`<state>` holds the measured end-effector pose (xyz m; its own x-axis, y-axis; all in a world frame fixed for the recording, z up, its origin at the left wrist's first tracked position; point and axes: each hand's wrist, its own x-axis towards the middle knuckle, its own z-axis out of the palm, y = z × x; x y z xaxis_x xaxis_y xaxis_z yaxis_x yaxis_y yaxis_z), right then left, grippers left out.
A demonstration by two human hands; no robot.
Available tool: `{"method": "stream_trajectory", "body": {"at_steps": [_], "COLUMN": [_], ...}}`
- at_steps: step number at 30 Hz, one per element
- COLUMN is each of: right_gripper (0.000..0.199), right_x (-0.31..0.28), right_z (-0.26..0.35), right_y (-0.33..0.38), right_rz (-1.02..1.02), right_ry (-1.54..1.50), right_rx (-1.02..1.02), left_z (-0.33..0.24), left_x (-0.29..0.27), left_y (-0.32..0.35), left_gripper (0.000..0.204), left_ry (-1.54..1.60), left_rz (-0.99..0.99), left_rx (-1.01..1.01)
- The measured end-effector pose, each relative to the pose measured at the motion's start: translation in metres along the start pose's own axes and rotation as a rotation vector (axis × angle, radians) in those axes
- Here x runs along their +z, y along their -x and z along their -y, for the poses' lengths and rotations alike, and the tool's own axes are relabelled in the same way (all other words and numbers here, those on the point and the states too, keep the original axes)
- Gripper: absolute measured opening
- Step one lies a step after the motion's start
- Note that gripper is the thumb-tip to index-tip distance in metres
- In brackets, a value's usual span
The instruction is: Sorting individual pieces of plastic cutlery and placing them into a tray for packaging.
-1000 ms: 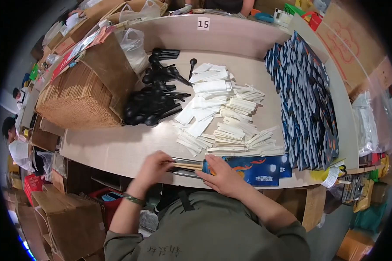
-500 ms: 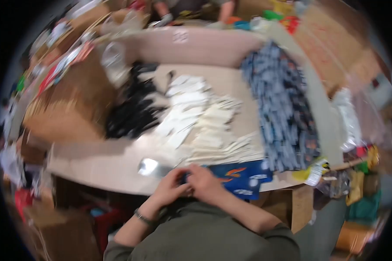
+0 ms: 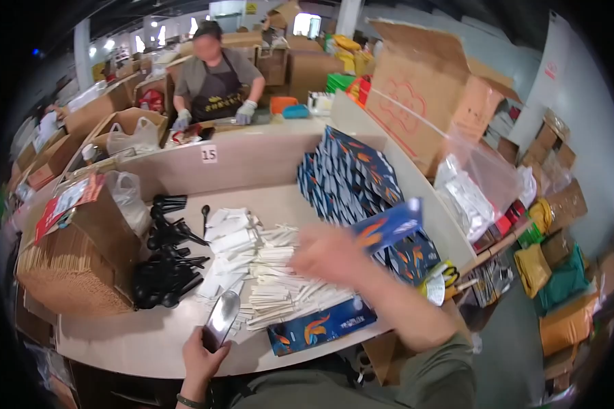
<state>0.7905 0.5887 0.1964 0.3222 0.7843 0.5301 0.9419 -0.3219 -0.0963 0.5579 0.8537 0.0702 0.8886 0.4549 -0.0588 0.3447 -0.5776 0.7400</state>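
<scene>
My left hand (image 3: 201, 358), near the table's front edge, is closed on a long, shiny silver piece with a rounded end (image 3: 224, 317); its exact kind I cannot make out. Over the middle of the table, my right hand (image 3: 331, 253) is smeared by motion. A blurred blue packet with an orange design (image 3: 396, 221) shows just past that hand; whether the fingers hold it I cannot tell. Below it lie white paper packets (image 3: 232, 238) and pale thin sticks or packets (image 3: 280, 273). More blue packets (image 3: 320, 327) rest at the front edge, and others form a large pile (image 3: 351, 174).
Black plastic spoons (image 3: 167, 273) are heaped left of the white packets, beside a cardboard box of brown sheets (image 3: 82, 259). Yellow-handled scissors (image 3: 450, 273) lie at the right edge. Low walls (image 3: 252, 157) bound the table's back. A gloved co-worker (image 3: 218, 82) stands beyond.
My hands, together at the front edge before, are now apart. The left has picked up the shiny silver piece; the right has swung up over the table. The view has tilted up.
</scene>
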Motion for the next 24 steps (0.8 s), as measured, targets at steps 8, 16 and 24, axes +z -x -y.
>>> {"method": "stream_trajectory", "body": {"at_steps": [8,16,24], "right_gripper": [0.036,0.028,0.035], "right_x": [0.072,0.127,0.14], "right_z": [0.04,0.084,0.116], "right_y": [0.098,0.115,0.098], "right_rz": [0.561,0.209,0.568], "right_ry": [-0.383,-0.222,-0.226], "right_rx": [-0.049,-0.042,0.55], "left_z": [0.017,-0.014,0.02], "left_x": [0.065,0.045,0.028], "left_y": [0.026,0.024,0.04], "left_gripper": [0.04,0.038,0.059], "left_ry": [0.467,0.326,-0.268], "left_rz": [0.83,0.686,0.073], "left_rx": [0.09,0.004,0.139]}}
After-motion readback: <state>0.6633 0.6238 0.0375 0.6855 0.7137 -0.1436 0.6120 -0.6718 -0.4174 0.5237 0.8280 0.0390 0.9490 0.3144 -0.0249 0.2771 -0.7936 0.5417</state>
